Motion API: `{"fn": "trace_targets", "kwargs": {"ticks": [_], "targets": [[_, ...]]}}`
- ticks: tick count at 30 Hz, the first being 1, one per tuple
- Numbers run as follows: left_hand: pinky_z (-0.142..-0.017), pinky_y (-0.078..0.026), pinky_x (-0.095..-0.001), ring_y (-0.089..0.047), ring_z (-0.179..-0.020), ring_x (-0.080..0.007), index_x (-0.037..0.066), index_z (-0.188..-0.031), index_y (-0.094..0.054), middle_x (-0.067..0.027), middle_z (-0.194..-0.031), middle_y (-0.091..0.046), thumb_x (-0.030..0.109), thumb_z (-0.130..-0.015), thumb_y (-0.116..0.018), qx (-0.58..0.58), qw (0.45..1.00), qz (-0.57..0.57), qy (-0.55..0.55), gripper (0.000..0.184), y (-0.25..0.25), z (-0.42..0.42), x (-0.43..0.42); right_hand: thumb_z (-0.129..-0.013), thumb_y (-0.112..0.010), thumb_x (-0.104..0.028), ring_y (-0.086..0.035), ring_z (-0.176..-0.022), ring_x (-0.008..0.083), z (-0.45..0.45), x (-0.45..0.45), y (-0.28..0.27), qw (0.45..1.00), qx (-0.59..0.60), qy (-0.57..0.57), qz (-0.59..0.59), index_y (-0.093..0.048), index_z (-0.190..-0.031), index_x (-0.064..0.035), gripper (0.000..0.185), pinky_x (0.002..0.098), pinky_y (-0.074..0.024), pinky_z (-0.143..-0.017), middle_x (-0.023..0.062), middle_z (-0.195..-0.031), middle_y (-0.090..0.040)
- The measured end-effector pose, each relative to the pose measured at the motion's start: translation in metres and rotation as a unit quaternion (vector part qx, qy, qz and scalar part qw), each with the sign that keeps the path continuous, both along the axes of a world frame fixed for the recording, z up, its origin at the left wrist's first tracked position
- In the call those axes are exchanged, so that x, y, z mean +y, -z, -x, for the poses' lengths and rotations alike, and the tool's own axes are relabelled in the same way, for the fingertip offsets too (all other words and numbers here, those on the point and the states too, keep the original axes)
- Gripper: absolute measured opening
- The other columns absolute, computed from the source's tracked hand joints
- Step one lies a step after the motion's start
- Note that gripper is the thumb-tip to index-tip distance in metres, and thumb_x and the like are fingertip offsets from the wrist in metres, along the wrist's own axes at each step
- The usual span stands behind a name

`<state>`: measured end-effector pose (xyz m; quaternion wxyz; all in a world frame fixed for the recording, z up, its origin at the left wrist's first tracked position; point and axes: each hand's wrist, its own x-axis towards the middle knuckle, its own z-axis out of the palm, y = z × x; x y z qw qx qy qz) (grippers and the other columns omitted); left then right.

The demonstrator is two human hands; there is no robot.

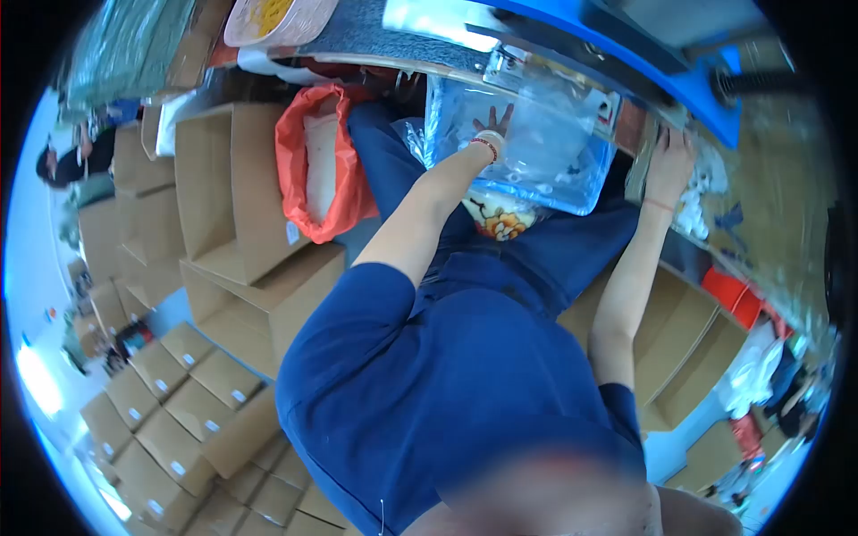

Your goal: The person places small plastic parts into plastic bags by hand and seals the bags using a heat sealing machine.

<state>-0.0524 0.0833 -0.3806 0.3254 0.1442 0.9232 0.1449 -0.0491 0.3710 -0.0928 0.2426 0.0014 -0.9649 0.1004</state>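
Observation:
My left hand [490, 134] reaches over a shallow blue tray [585, 201] near my lap, its fingers spread and nothing seen in them. Clear plastic [547, 125] lies in the tray beside that hand; I cannot tell whether the hand touches it. At the right, my right hand [668, 170] is at the bench edge, beside crumpled clear and white plastic [697, 192]. Its fingers point away from me, and their tips are too unclear to show whether they grip anything. A blue metal machine frame [617, 40] with a dark threaded rod [764, 83] stands beyond both hands.
An orange-red bag [290, 170] in an open carton stands left of my leg. Open cardboard boxes [206, 179] and many closed cartons [170, 411] fill the left. A white tub [308, 22] with yellow contents sits on the bench. Another person [80, 161] is at far left.

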Motion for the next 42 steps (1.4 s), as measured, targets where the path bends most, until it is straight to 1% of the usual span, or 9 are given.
{"fn": "trace_targets", "kwargs": {"ticks": [8,13,20,23,26,35,38,40,42], "targets": [[-0.104,-0.016,-0.076,-0.006,-0.146,-0.0442,0.035,-0.141,-0.046,-0.009,-0.162,-0.005,0.031,-0.086,-0.062,0.096,0.995,0.002,-0.039,0.057,-0.054,0.01,0.014,-0.09,-0.056,-0.008,-0.06,-0.103,0.0327,0.009,0.016,0.004,0.997,-0.027,-0.072,0.016,-0.066,-0.109,-0.0035,0.022,0.0408,-0.0456,-0.092,0.0155,-0.108,-0.064],[-0.106,-0.036,-0.0491,-0.044,-0.129,-0.0355,0.011,-0.122,-0.062,-0.0158,-0.141,-0.045,0.007,-0.076,-0.059,0.289,0.939,-0.154,-0.101,0.046,-0.154,-0.052,-0.033,-0.09,-0.057,-0.009,-0.059,-0.102,0.0341,0.003,0.011,-0.002,0.996,-0.065,-0.056,0.024,-0.066,-0.109,-0.0015,0.022,0.041,-0.0457,-0.09,0.0169,-0.108,-0.063],[-0.083,-0.051,-0.0382,-0.06,-0.097,-0.0312,0.002,-0.091,-0.064,-0.0131,-0.106,-0.064,-0.002,-0.07,-0.062,0.454,0.751,-0.279,-0.391,0.021,-0.165,-0.091,-0.153,-0.092,-0.057,-0.012,-0.059,-0.104,0.0325,0.004,0.02,-0.004,0.996,-0.09,-0.02,0.002,-0.064,-0.114,-0.0007,0.026,0.0404,-0.0455,-0.092,0.0166,-0.112,-0.062],[-0.09,-0.049,-0.0409,-0.058,-0.104,-0.0367,-0.002,-0.106,-0.06,-0.0199,-0.112,-0.061,0.007,-0.083,-0.062,0.414,0.75,-0.184,-0.482,0.024,-0.125,-0.081,-0.149,-0.092,-0.057,-0.012,-0.06,-0.104,0.032,0.002,0.009,-0.009,0.992,-0.114,0.022,0.051,-0.064,-0.115,-0.0011,0.027,0.0404,-0.0462,-0.092,0.0163,-0.112,-0.062],[-0.102,-0.043,-0.0426,-0.05,-0.118,-0.0423,-0.003,-0.116,-0.056,-0.0278,-0.129,-0.05,0.011,-0.09,-0.058,0.201,0.761,-0.395,-0.474,0.029,-0.118,-0.075,-0.138,-0.091,-0.059,-0.012,-0.064,-0.1,0.0271,0.006,0.014,-0.007,0.993,-0.109,0.03,0.016,-0.066,-0.114,-0.002,0.026,0.0362,-0.0496,-0.089,0.0128,-0.111,-0.065],[-0.1,-0.043,-0.045,-0.052,-0.116,-0.039,0.0,-0.11,-0.06,-0.0205,-0.115,-0.059,-0.003,-0.083,-0.054,0.365,0.689,-0.35,-0.518,0.028,-0.133,-0.035,-0.135,-0.09,-0.062,-0.012,-0.065,-0.095,0.0258,0.008,-0.007,-0.013,0.98,-0.146,0.1,0.097,-0.066,-0.112,0.0001,0.025,0.0358,-0.051,-0.084,0.0142,-0.107,-0.065],[-0.093,-0.048,-0.0411,-0.06,-0.111,-0.0332,0.002,-0.105,-0.067,-0.0202,-0.112,-0.064,0.0,-0.087,-0.047,0.102,0.838,-0.196,-0.5,0.027,-0.095,-0.006,-0.177,-0.09,-0.064,-0.015,-0.065,-0.092,0.0256,0.009,-0.029,-0.014,0.959,-0.131,0.083,0.237,-0.066,-0.111,0.0023,0.027,0.0358,-0.0513,-0.082,0.0142,-0.103,-0.065],[-0.095,-0.048,-0.0382,-0.058,-0.117,-0.0299,0.004,-0.106,-0.07,-0.0211,-0.122,-0.061,0.009,-0.088,-0.052,-0.14,0.828,-0.114,-0.531,0.026,-0.063,0.036,-0.193,-0.09,-0.062,-0.009,-0.066,-0.077,0.0235,0.008,-0.025,-0.013,0.967,-0.144,0.084,0.194,-0.062,-0.112,0.0048,0.027,0.0342,-0.0561,-0.066,0.015,-0.096,-0.065],[-0.097,-0.047,-0.0371,-0.056,-0.121,-0.0262,0.007,-0.117,-0.066,-0.0198,-0.133,-0.056,0.014,-0.093,-0.048,-0.13,0.837,-0.07,-0.527,0.031,0.015,0.061,-0.184,-0.089,-0.06,-0.004,-0.066,-0.063,0.0215,0.009,-0.006,-0.014,0.975,-0.148,0.078,0.144,-0.058,-0.114,0.0073,0.027,0.0326,-0.0609,-0.05,0.0159,-0.089,-0.066]]}}
